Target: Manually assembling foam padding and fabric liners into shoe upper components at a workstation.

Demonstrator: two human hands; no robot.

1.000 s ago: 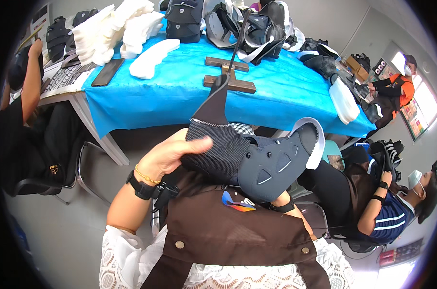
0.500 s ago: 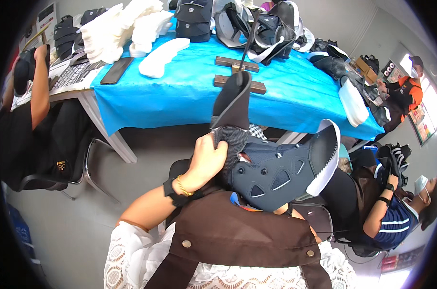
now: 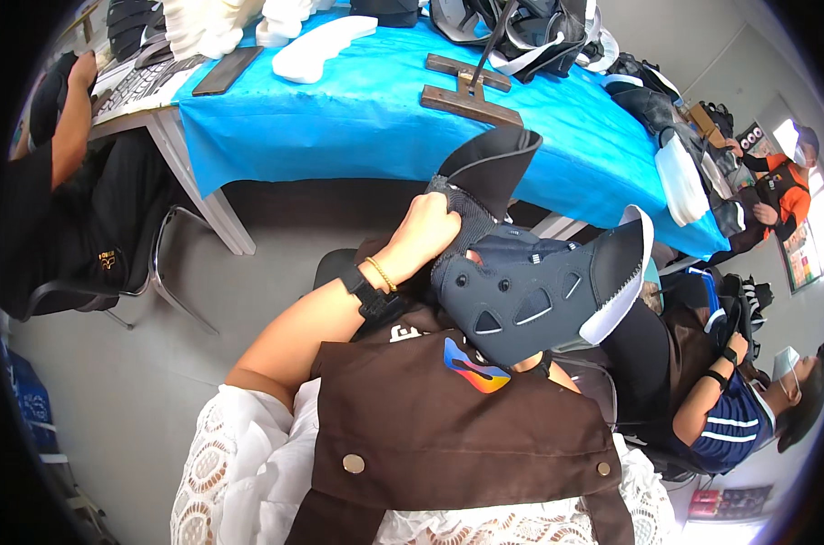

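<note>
The left hand (image 3: 425,227) has gone from a thumb laid along the mesh cuff (image 3: 472,218) a second ago to a fist closed around it, bunching the fabric. The flap (image 3: 495,168) above, upright half a second ago, now leans right, which suggests a firmer hold that bends the cuff. The dark grey boot upper (image 3: 521,309) is held over the person's lap, in front of the brown apron (image 3: 457,454) and short of the blue-covered bench (image 3: 339,141). Only a little of the right hand (image 3: 527,362) shows beneath the upper; its grip cannot be told. A cardboard box (image 3: 703,121) sits beyond the bench's right end; its contents cannot be made out.
</note>
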